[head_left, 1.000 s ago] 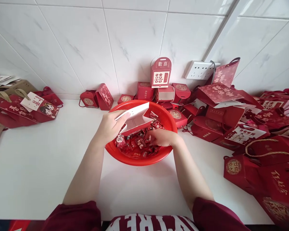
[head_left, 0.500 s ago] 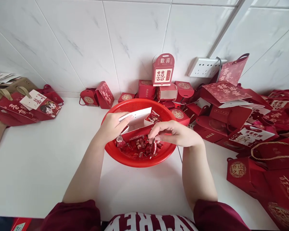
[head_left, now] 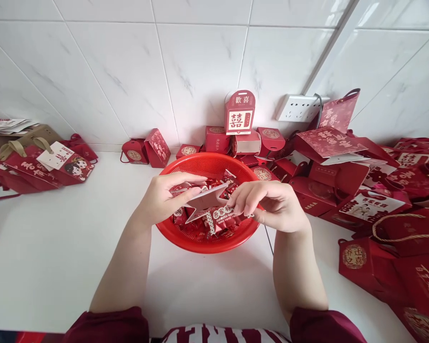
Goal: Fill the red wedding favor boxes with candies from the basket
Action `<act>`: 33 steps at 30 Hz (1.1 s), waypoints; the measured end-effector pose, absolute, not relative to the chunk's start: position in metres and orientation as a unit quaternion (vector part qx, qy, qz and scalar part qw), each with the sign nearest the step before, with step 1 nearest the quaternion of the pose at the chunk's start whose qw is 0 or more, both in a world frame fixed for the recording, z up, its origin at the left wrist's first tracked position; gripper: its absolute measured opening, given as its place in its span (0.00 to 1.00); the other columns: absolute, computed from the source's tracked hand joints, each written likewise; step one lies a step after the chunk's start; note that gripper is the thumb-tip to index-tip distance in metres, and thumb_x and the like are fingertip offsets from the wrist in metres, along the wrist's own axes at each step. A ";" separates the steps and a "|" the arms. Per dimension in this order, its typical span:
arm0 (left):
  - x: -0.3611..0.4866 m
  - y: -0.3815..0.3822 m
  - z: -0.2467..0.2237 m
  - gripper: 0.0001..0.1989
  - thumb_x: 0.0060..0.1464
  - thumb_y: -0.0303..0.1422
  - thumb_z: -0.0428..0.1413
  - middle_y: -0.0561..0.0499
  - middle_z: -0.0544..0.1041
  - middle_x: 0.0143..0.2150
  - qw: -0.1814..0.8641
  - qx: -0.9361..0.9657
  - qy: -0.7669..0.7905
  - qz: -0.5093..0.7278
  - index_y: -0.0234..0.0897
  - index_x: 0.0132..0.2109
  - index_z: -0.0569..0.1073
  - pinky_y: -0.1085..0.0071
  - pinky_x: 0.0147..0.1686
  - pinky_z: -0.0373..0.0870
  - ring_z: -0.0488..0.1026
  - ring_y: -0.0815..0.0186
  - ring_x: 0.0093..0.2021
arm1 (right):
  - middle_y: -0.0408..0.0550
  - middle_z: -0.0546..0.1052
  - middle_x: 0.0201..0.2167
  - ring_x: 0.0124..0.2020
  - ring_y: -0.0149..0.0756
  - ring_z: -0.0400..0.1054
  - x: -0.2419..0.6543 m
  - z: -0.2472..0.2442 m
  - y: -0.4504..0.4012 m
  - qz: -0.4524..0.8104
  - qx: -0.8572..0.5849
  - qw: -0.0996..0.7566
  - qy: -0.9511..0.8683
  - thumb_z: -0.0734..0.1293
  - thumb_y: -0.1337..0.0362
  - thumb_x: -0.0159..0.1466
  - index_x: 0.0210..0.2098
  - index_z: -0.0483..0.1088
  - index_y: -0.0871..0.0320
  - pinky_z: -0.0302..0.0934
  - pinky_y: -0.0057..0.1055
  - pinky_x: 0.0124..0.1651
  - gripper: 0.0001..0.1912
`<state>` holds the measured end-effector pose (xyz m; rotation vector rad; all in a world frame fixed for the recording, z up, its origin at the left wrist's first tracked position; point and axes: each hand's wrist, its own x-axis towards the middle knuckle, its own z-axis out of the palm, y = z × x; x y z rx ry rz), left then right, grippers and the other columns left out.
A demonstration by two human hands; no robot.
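Over the red plastic basket (head_left: pixel 200 247), my left hand (head_left: pixel 169 195) grips a small paper gift box (head_left: pixel 207 197) by its side, fingers along the top edge. The box is tilted, and its white inner side shows. In my right hand (head_left: pixel 266 202), closed by its fingertips, is a red wrapped candy (head_left: pixel 223 216) with white lettering and a dotted end. The candy is in front of the box's opening; I cannot tell whether they touch. More red wrapped candies (head_left: pixel 180 216) lie in the basket below, partly hidden by the box and my hands.
Red gift boxes (head_left: pixel 218 139) line the wall, one standing upright (head_left: pixel 240 112) among them. A large heap of red boxes and bags (head_left: pixel 329 181) fills the right side. More red bags (head_left: pixel 52 166) lie at the left. A power strip (head_left: pixel 296 108) is on the tiled wall.
My right hand has lifted from the candies in the basket, now with a candy in its fingers. The box has tipped in my left hand. A forearm at the far left has gone from view.
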<state>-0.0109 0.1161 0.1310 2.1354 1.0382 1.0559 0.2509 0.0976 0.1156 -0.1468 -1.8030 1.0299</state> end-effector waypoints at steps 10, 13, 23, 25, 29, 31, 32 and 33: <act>-0.009 0.104 0.138 0.13 0.64 0.37 0.55 0.47 0.82 0.47 0.298 0.813 0.334 0.371 0.40 0.48 0.81 0.67 0.50 0.74 0.78 0.60 0.49 | 0.47 0.78 0.31 0.41 0.41 0.76 0.241 0.118 0.095 0.351 -0.035 0.545 -0.761 0.67 0.74 0.64 0.34 0.75 0.55 0.73 0.42 0.45 0.08; -0.007 0.103 0.135 0.17 0.64 0.43 0.54 0.45 0.82 0.43 0.386 0.784 0.302 0.380 0.36 0.44 0.82 0.65 0.44 0.75 0.79 0.58 0.44 | 0.47 0.79 0.32 0.42 0.41 0.75 0.236 0.119 0.094 0.279 -0.047 0.580 -0.764 0.67 0.77 0.63 0.34 0.76 0.55 0.73 0.43 0.46 0.11; 0.004 0.103 0.134 0.12 0.59 0.41 0.61 0.50 0.83 0.39 0.535 0.654 0.382 0.372 0.40 0.45 0.81 0.70 0.48 0.75 0.80 0.62 0.45 | 0.49 0.76 0.51 0.54 0.42 0.70 0.211 0.113 0.092 0.382 -0.270 0.616 -0.634 0.64 0.62 0.70 0.50 0.72 0.51 0.66 0.41 0.54 0.10; 0.005 0.102 0.134 0.13 0.59 0.41 0.62 0.49 0.83 0.42 0.534 0.649 0.389 0.378 0.40 0.47 0.81 0.70 0.48 0.75 0.80 0.61 0.46 | 0.47 0.77 0.41 0.44 0.39 0.71 0.209 0.111 0.094 0.424 -0.313 0.571 -0.629 0.63 0.55 0.71 0.44 0.73 0.53 0.66 0.37 0.49 0.11; 0.005 0.102 0.135 0.14 0.59 0.42 0.61 0.48 0.83 0.43 0.531 0.662 0.385 0.363 0.38 0.46 0.82 0.70 0.49 0.75 0.79 0.61 0.47 | 0.43 0.70 0.28 0.32 0.34 0.65 0.209 0.111 0.096 0.449 -0.362 0.506 -0.642 0.63 0.50 0.70 0.27 0.67 0.56 0.62 0.32 0.39 0.20; 0.005 0.104 0.135 0.14 0.59 0.43 0.61 0.48 0.84 0.42 0.528 0.669 0.388 0.352 0.37 0.43 0.82 0.69 0.48 0.75 0.79 0.60 0.47 | 0.43 0.68 0.27 0.32 0.34 0.64 0.209 0.111 0.097 0.471 -0.347 0.498 -0.640 0.63 0.50 0.70 0.27 0.65 0.56 0.61 0.32 0.39 0.20; 0.005 0.105 0.135 0.14 0.59 0.43 0.61 0.48 0.84 0.42 0.525 0.671 0.391 0.347 0.37 0.42 0.82 0.69 0.48 0.74 0.79 0.59 0.47 | 0.43 0.67 0.27 0.32 0.34 0.64 0.209 0.111 0.098 0.481 -0.339 0.496 -0.639 0.63 0.51 0.71 0.27 0.65 0.56 0.61 0.32 0.39 0.20; 0.004 0.106 0.134 0.14 0.59 0.44 0.61 0.47 0.84 0.42 0.522 0.673 0.397 0.343 0.37 0.41 0.82 0.69 0.47 0.75 0.79 0.59 0.47 | 0.43 0.67 0.27 0.32 0.34 0.64 0.209 0.111 0.099 0.487 -0.334 0.494 -0.638 0.63 0.51 0.71 0.28 0.65 0.56 0.60 0.32 0.39 0.19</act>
